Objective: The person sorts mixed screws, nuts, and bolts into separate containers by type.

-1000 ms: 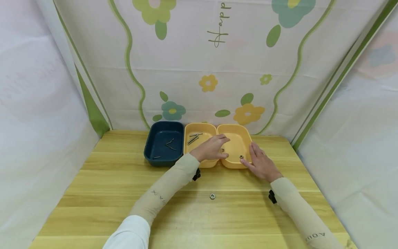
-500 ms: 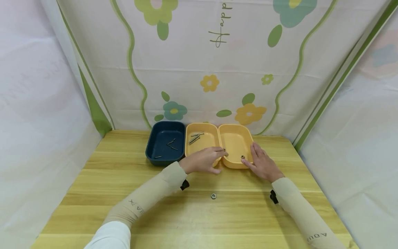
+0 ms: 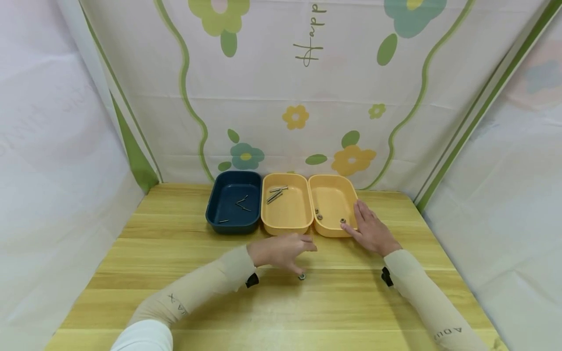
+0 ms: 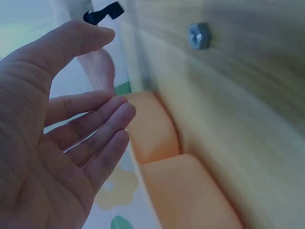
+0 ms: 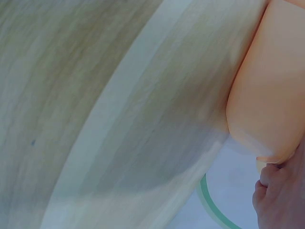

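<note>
My left hand (image 3: 281,251) hovers over the table in front of the middle tray, thumb and fingers spread apart and holding nothing. Right by its thumb tip in the head view lies a metal hex nut (image 3: 301,276); the left wrist view shows the nut (image 4: 198,36) on the wood, apart from the fingers. My right hand (image 3: 372,230) rests against the right side of the right yellow tray (image 3: 333,195), its thumb over the near rim. Inside that tray lie several small nuts (image 3: 319,217) near the front.
The middle yellow tray (image 3: 291,214) holds several long bolts (image 3: 275,196). Left of it, a dark blue tray (image 3: 232,190) contains several thin screws (image 3: 243,207). The trays stand side by side along the back of the wooden table (image 3: 333,312), before a flowered cloth (image 3: 263,122).
The left hand has moved from over the right tray back toward the loose nut on the table. One more nut shows in the right tray. The right hand stays put.
</note>
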`<state>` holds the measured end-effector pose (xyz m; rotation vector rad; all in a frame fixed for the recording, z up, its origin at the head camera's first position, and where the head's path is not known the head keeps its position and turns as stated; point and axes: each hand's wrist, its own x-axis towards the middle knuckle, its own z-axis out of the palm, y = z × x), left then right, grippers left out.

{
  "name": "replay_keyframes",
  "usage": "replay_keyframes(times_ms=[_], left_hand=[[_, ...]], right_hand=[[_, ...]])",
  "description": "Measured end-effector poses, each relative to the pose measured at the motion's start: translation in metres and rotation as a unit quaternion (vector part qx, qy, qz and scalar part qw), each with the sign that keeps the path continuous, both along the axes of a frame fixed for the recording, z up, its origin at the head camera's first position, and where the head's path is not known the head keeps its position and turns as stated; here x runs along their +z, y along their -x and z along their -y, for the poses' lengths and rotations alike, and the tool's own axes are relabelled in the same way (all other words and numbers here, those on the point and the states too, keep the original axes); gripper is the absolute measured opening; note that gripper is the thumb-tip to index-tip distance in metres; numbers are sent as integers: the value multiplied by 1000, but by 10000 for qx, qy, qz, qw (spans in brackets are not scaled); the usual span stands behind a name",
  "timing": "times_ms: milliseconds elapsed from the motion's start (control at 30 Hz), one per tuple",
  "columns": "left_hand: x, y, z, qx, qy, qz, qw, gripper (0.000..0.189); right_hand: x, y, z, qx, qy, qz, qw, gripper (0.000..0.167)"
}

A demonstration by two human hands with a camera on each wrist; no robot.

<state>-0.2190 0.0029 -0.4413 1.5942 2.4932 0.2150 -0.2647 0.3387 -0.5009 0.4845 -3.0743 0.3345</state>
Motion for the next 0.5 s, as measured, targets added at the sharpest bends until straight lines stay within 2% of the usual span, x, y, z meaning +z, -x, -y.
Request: replay_keyframes(times_ms=[167,333,500], left_hand=[[-17,-7,6,-134,229,-34,9996,58],[-33,-9,10,-423,32,-14,9991,45],[-46,-9,10,-440,-156,231,9986,30]], right_hand=[[2,0,1,36,28,3,10000,97],[2,0,1,40,42,4,10000,97],[-1,-1,0,13,55,7,10000,98]])
